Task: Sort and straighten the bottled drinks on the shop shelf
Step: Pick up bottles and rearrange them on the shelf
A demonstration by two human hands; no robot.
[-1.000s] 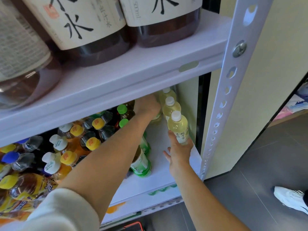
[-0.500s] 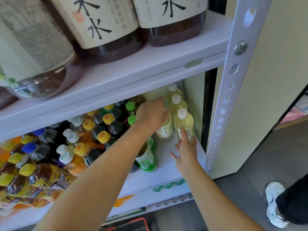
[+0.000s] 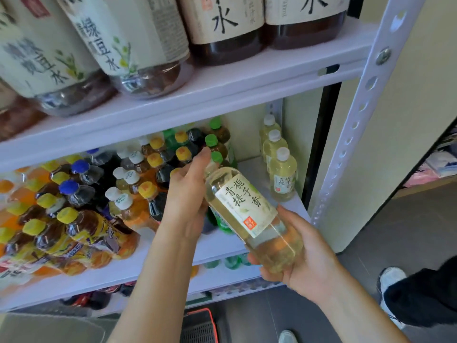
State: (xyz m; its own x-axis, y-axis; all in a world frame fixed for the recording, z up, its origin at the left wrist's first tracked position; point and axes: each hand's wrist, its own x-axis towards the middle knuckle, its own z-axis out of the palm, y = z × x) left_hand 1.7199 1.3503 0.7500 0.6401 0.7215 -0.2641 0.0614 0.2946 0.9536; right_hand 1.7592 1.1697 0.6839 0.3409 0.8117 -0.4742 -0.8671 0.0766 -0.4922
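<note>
- White shelf boards are filling most of the view, and a grey floor is showing on the right side.
- Big bottles with paper labels are standing on the top board.
- A pale yellow bottle is being held up in the air, in front of the middle board. It is tilting, with its top pointing up and to the left and its bottom pointing down and to the right.
- The left hand is gripping the top end of this bottle, with its fingers curling round it. The hand is hiding the cap.
- The right hand is cupping the bottom end, with its fingers curling under and round it.
- Three more pale bottles with white caps are standing upright in a row at the right end of the middle board, close to the side wall.
- Green-cap bottles are standing just behind the left hand.
- Yellow-cap bottles and blue-cap bottles are crowding the left part of the same board, and some are leaning.
- A white shoe is standing on the floor at the lower right.
- A red-edged basket is sitting low down, under the arms.
</note>
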